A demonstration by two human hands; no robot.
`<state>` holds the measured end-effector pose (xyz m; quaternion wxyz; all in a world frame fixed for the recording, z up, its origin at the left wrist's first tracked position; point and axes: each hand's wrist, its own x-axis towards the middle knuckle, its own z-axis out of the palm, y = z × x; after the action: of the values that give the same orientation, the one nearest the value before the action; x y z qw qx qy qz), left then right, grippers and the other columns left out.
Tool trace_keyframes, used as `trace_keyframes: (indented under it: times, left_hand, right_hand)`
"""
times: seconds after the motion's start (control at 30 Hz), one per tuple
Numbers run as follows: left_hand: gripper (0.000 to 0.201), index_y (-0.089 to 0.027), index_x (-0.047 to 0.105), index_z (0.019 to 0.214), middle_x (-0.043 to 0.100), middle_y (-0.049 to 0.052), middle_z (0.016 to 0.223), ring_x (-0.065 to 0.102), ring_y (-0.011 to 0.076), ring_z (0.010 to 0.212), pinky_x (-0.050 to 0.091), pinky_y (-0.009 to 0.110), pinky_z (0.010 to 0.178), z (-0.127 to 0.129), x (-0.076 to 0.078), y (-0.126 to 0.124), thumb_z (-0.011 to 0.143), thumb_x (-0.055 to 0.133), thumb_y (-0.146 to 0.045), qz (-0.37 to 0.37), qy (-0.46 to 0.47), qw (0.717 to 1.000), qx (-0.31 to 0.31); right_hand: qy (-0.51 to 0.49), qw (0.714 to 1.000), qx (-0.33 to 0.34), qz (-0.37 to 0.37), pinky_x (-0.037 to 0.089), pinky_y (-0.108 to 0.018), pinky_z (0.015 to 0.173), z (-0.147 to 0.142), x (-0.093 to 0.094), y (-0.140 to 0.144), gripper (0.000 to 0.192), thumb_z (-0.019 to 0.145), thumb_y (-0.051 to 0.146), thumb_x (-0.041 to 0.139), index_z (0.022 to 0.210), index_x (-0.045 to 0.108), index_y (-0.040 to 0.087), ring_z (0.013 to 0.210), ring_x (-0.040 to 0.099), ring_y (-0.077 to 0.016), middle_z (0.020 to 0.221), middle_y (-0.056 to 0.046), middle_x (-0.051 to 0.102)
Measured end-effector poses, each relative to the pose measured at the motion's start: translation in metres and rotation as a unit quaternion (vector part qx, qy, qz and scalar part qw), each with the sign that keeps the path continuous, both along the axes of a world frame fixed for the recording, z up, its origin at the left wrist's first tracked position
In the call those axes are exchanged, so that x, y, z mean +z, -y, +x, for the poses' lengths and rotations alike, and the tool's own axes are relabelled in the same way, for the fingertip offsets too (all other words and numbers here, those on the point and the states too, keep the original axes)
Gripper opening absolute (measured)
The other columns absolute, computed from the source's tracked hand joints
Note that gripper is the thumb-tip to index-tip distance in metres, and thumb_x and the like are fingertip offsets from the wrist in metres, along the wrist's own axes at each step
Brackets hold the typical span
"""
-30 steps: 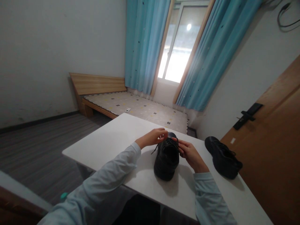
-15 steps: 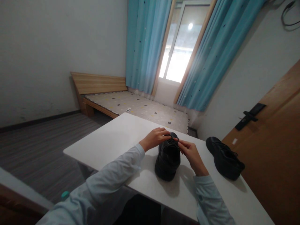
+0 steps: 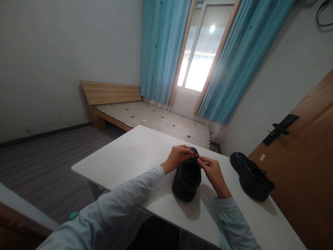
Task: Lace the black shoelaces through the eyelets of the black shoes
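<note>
With the black shoe (image 3: 186, 185) as the clock's centre and twelve toward the window (image 3: 199, 66), the shoe stands on its sole with its toe at about twelve. Its foot opening gapes upward; the hollow is too dark to tell whether anything is inside. A second black shoe (image 3: 251, 177) sits at three o'clock, well apart from the first, its toe pointing to about eleven and its laces (image 3: 260, 170) on top. At eleven, the bed frame (image 3: 114, 93) carries a patterned mattress (image 3: 156, 114) with a small white object (image 3: 143, 122) on it.

The white counter (image 3: 111, 159) reaches widest from nine to eleven. Its near edge passes at six, a short way behind the heel, while the far edge runs near the toe. The second shoe hides part of the edge at three, and the wooden door (image 3: 299, 170) lies beyond.

The left hand (image 3: 177, 158) comes in at eleven, its fingers together and pinching the near shoe's lace (image 3: 195, 156) at about one o'clock. The right hand (image 3: 212, 172) is at two, thumb and forefinger closed on the lace too. Both sets of fingertips almost meet above the tongue area, just ahead of the opening.
</note>
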<state>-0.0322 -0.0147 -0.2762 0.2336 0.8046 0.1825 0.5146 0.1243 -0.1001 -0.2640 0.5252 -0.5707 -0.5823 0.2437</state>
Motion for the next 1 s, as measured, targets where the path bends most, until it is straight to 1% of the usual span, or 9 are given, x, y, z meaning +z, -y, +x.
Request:
trace_keyframes:
  times: [0.1, 0.23, 0.37, 0.5, 0.6, 0.7, 0.8, 0.9, 1.0]
  left_hand:
    - [0.011, -0.019, 0.075, 0.081, 0.072, 0.002, 0.075, 0.064, 0.0121, 0.07, 0.048, 0.021, 0.068, -0.002, 0.005, 0.003, 0.071, 0.072, -0.025, -0.086, -0.023, 0.996, -0.013]
    - [0.018, -0.016, 0.075, 0.082, 0.074, 0.003, 0.077, 0.066, 0.0145, 0.073, 0.049, 0.022, 0.07, -0.002, 0.006, 0.001, 0.07, 0.072, -0.029, -0.197, -0.048, 0.978, -0.038]
    - [0.024, -0.013, 0.075, 0.082, 0.074, 0.006, 0.083, 0.067, 0.0184, 0.081, 0.05, 0.025, 0.076, 0.0, 0.004, -0.003, 0.067, 0.072, -0.031, -0.252, -0.049, 0.963, -0.084]
    - [0.025, -0.01, 0.074, 0.081, 0.073, 0.008, 0.086, 0.067, 0.0202, 0.084, 0.05, 0.028, 0.079, -0.001, 0.006, -0.003, 0.066, 0.073, -0.03, -0.277, -0.041, 0.954, -0.11]
    - [0.025, -0.009, 0.073, 0.08, 0.073, 0.009, 0.086, 0.066, 0.0202, 0.085, 0.05, 0.029, 0.08, -0.003, 0.009, -0.001, 0.065, 0.073, -0.028, -0.289, -0.043, 0.948, -0.126]
    - [0.025, -0.008, 0.072, 0.079, 0.073, 0.009, 0.083, 0.066, 0.019, 0.083, 0.049, 0.029, 0.079, -0.004, 0.011, -0.002, 0.065, 0.073, -0.029, -0.304, -0.051, 0.938, -0.158]
    - [0.026, -0.008, 0.071, 0.077, 0.072, 0.009, 0.081, 0.064, 0.0164, 0.077, 0.048, 0.028, 0.075, -0.004, 0.011, -0.003, 0.065, 0.073, -0.031, -0.317, -0.053, 0.93, -0.179]
    - [0.023, -0.009, 0.071, 0.075, 0.07, 0.007, 0.079, 0.061, 0.0143, 0.074, 0.046, 0.025, 0.07, -0.004, 0.01, -0.004, 0.065, 0.073, -0.03, -0.283, -0.054, 0.943, -0.165]
    - [0.017, -0.009, 0.07, 0.074, 0.068, 0.005, 0.074, 0.059, 0.0127, 0.071, 0.044, 0.023, 0.067, -0.004, 0.01, -0.003, 0.067, 0.071, -0.025, -0.246, -0.061, 0.956, -0.146]
  right_hand:
    - [0.052, 0.999, -0.001, 0.006, 0.053, -0.035, 0.068, 0.002, -0.002, 0.0, 0.035, 0.074, 0.039, 0.063, 0.099, 0.073, 0.016, 0.079, 0.067, -0.0245, 0.091, -0.009, 0.074]
    - [0.13, 0.991, -0.007, 0.021, 0.049, -0.03, 0.063, 0.003, -0.003, 0.003, 0.035, 0.078, 0.039, 0.059, 0.103, 0.071, 0.019, 0.073, 0.064, -0.0212, 0.078, -0.006, 0.073]
    - [0.202, 0.979, -0.029, 0.024, 0.044, -0.027, 0.059, 0.0, 0.001, 0.007, 0.032, 0.081, 0.039, 0.055, 0.102, 0.072, 0.022, 0.066, 0.061, -0.019, 0.073, -0.004, 0.071]
    - [0.278, 0.959, -0.051, 0.023, 0.038, -0.026, 0.057, -0.007, 0.007, 0.011, 0.031, 0.084, 0.036, 0.051, 0.101, 0.072, 0.022, 0.062, 0.057, -0.0167, 0.074, -0.005, 0.068]
    - [0.314, 0.947, -0.065, 0.029, 0.034, -0.025, 0.056, -0.01, 0.009, 0.014, 0.032, 0.086, 0.036, 0.049, 0.101, 0.072, 0.021, 0.061, 0.056, -0.0157, 0.075, -0.005, 0.067]
    - [0.331, 0.94, -0.069, 0.04, 0.034, -0.025, 0.056, -0.012, 0.009, 0.016, 0.033, 0.087, 0.036, 0.047, 0.101, 0.072, 0.02, 0.06, 0.055, -0.0154, 0.075, -0.005, 0.065]
    - [0.325, 0.941, -0.079, 0.056, 0.035, -0.026, 0.057, -0.013, 0.007, 0.016, 0.033, 0.086, 0.037, 0.048, 0.099, 0.072, 0.019, 0.059, 0.053, -0.015, 0.075, -0.005, 0.064]
    - [0.294, 0.95, -0.087, 0.065, 0.036, -0.026, 0.057, -0.014, 0.006, 0.015, 0.031, 0.085, 0.037, 0.051, 0.094, 0.072, 0.018, 0.056, 0.05, -0.0138, 0.072, -0.004, 0.063]
    - [0.262, 0.959, -0.089, 0.067, 0.037, -0.026, 0.055, -0.014, 0.005, 0.015, 0.028, 0.082, 0.038, 0.053, 0.087, 0.072, 0.018, 0.053, 0.048, -0.0131, 0.068, -0.003, 0.062]
